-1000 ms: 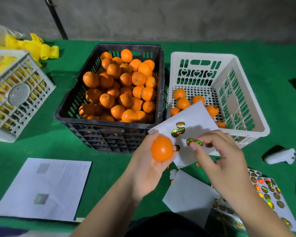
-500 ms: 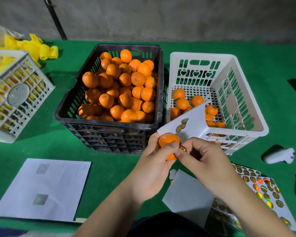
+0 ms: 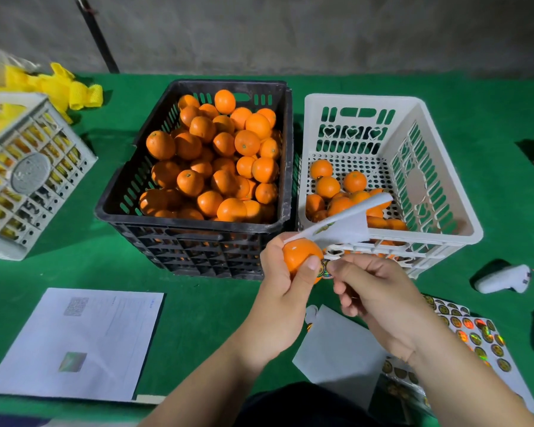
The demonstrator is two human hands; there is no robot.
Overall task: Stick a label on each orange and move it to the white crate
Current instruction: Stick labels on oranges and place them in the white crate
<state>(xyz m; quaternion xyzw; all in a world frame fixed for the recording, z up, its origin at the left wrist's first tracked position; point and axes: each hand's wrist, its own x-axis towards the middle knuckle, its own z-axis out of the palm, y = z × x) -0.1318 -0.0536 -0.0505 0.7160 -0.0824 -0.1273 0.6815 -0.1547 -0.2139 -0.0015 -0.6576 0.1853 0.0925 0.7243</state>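
My left hand (image 3: 282,288) grips an orange (image 3: 299,254) in front of the crates, and a white label backing sheet (image 3: 339,224) sticks up from the same hand. A round shiny label (image 3: 325,269) lies on the orange's right side. My right hand (image 3: 373,300) has its fingertips at that label, fingers curled. The black crate (image 3: 195,232) behind is heaped with oranges (image 3: 222,161). To its right the white crate (image 3: 444,232) holds several oranges (image 3: 339,189).
A label sheet (image 3: 472,331) and a blank white paper (image 3: 336,352) lie under my right arm. A printed paper (image 3: 77,343) lies front left. A grey crate (image 3: 28,177) with yellow netting (image 3: 59,87) stands far left. A small white device (image 3: 503,278) lies at right.
My right hand took a label off the backing sheet and brought it onto the orange. The backing sheet swung up and away toward the white crate.
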